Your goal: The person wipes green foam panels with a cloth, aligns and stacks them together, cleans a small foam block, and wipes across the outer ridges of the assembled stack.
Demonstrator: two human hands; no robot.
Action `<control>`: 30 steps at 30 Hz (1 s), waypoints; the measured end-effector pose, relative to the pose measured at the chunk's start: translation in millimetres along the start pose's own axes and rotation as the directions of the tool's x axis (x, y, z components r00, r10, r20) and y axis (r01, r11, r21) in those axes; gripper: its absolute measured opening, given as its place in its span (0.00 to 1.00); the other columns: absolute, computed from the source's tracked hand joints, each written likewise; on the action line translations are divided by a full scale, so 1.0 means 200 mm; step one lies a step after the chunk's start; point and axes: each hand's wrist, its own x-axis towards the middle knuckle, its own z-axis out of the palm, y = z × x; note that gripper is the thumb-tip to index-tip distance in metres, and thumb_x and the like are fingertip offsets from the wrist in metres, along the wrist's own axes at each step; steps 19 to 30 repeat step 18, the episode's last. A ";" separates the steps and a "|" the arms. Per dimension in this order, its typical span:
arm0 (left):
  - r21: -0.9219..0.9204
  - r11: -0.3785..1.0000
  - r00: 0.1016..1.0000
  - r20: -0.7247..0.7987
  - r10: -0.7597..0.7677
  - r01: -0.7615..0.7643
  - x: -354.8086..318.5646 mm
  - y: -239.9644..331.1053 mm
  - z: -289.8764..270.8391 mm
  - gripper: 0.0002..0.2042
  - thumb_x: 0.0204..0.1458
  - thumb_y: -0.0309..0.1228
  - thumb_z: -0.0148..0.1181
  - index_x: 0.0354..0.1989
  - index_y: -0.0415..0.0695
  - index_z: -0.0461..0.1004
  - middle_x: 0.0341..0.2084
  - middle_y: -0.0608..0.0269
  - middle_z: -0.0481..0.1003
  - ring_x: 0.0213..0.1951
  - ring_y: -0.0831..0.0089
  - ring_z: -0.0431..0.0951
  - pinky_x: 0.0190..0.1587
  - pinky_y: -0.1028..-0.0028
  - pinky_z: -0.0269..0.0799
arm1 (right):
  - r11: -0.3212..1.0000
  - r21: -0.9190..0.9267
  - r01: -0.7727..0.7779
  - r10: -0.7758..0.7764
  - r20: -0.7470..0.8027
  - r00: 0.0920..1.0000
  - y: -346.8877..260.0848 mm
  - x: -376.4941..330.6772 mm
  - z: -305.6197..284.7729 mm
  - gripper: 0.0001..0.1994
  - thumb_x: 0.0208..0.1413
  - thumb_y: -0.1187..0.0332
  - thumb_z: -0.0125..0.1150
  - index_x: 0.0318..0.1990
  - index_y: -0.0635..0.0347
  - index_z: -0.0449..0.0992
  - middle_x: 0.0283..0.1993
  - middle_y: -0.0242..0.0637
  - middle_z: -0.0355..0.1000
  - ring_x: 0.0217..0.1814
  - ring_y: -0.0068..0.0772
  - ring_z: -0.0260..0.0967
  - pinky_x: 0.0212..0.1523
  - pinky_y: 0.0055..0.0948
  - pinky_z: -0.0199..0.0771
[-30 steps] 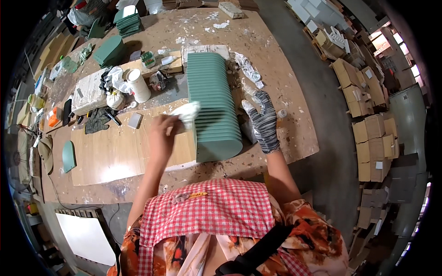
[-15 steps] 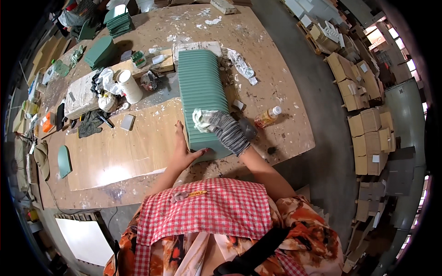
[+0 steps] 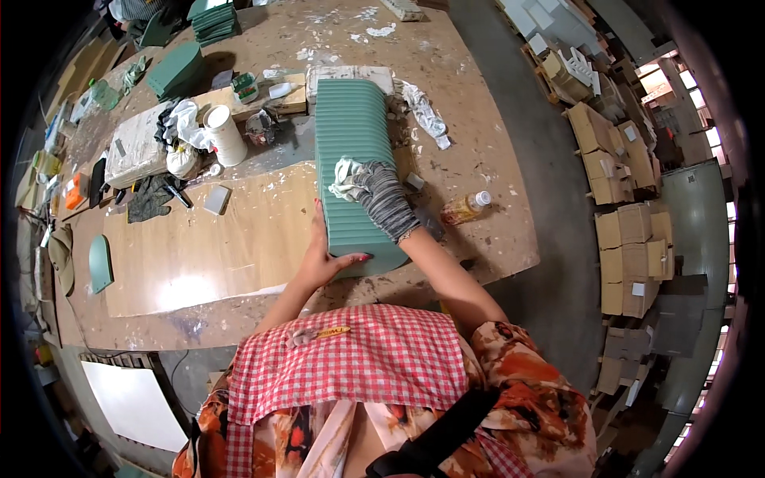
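Observation:
A long row of green curved-end panels [image 3: 347,131], set tightly on edge, lies before me on the worktable. My right hand [image 3: 382,199], in a grey knitted glove, presses a crumpled white cloth [image 3: 346,178] onto the ribbed top of the row; the fingertips are partly hidden by the cloth. Bare, my left hand [image 3: 321,256] rests against the row's near left corner. Its fingers stretch along the left side and its thumb spreads across the near end.
Right of the row stands a bottle of amber liquid [image 3: 466,208]. A white rag [image 3: 426,115] lies beyond it. To the left are a white cylindrical container [image 3: 225,137], a dark glove [image 3: 150,198], a pale block [image 3: 216,200] and a single green panel [image 3: 100,264]. More green panels [image 3: 177,72] are stacked farther back.
My gloved right hand has moved the cloth away from me along the top of the row. My left hand stays at the near left corner. The view has shifted slightly.

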 end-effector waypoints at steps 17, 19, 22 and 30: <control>0.072 0.997 0.999 0.035 -0.010 0.007 -0.01 -0.05 -0.01 0.59 0.38 0.33 0.75 0.70 0.36 0.30 0.69 0.43 0.37 0.70 0.52 0.43 0.69 0.61 0.44 | 0.948 -0.190 0.253 -0.236 0.110 0.966 -0.16 0.19 0.17 0.13 0.45 0.62 0.63 0.39 0.54 0.79 0.43 0.43 0.72 0.45 0.45 0.67 0.53 0.39 0.63; 0.074 0.997 0.999 0.044 -0.004 0.001 0.00 -0.04 0.00 0.59 0.38 0.33 0.75 0.70 0.36 0.30 0.69 0.43 0.37 0.70 0.52 0.43 0.69 0.61 0.44 | 0.949 -0.196 0.248 -0.231 0.101 0.968 -0.15 0.19 0.16 0.13 0.45 0.62 0.63 0.39 0.54 0.79 0.43 0.43 0.72 0.45 0.45 0.67 0.53 0.39 0.63; 0.074 0.997 0.999 0.044 -0.004 0.001 0.00 -0.04 0.00 0.59 0.38 0.33 0.75 0.70 0.36 0.30 0.69 0.43 0.37 0.70 0.52 0.43 0.69 0.61 0.44 | 0.949 -0.196 0.248 -0.231 0.101 0.968 -0.15 0.19 0.16 0.13 0.45 0.62 0.63 0.39 0.54 0.79 0.43 0.43 0.72 0.45 0.45 0.67 0.53 0.39 0.63; 0.074 0.997 0.999 0.044 -0.004 0.001 0.00 -0.04 0.00 0.59 0.38 0.33 0.75 0.70 0.36 0.30 0.69 0.43 0.37 0.70 0.52 0.43 0.69 0.61 0.44 | 0.949 -0.196 0.248 -0.231 0.101 0.968 -0.15 0.19 0.16 0.13 0.45 0.62 0.63 0.39 0.54 0.79 0.43 0.43 0.72 0.45 0.45 0.67 0.53 0.39 0.63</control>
